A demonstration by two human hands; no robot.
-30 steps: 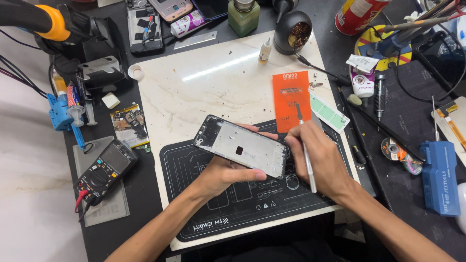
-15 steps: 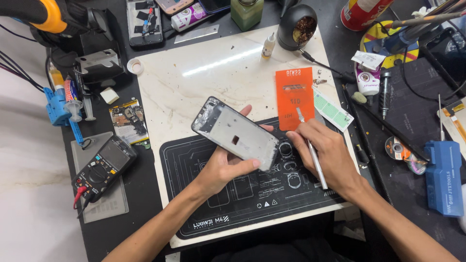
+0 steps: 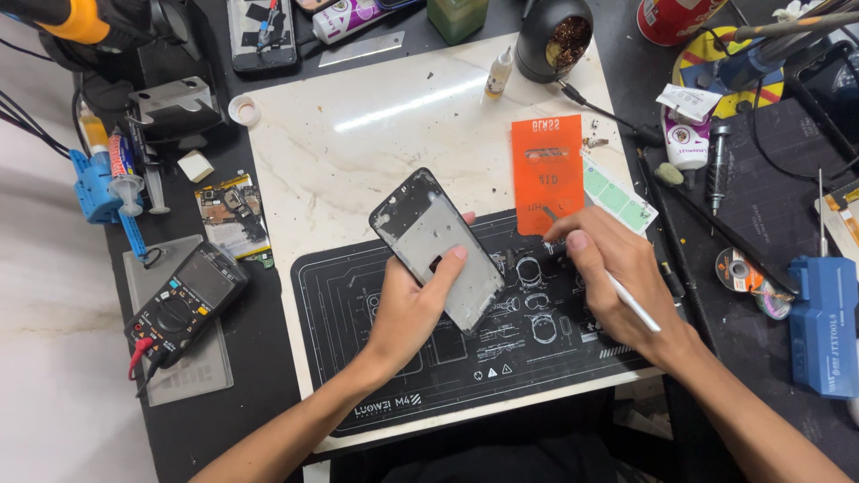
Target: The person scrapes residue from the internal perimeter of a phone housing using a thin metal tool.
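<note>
My left hand grips a bare grey phone frame by its lower half, tilted with its top end toward the upper left, above a black work mat. My right hand holds a thin white pen-like tool and its tip end rests near the bottom edge of an orange packet. The two hands are apart, the right one just to the right of the frame.
The mat lies on a white marble slab. A multimeter and circuit board lie left. A brass-wool tip cleaner, small bottle, green strip, blue tool and wires crowd the back and right.
My left hand has turned the phone frame more upright and raised it. My right hand has slid up toward the orange packet with the white tool.
</note>
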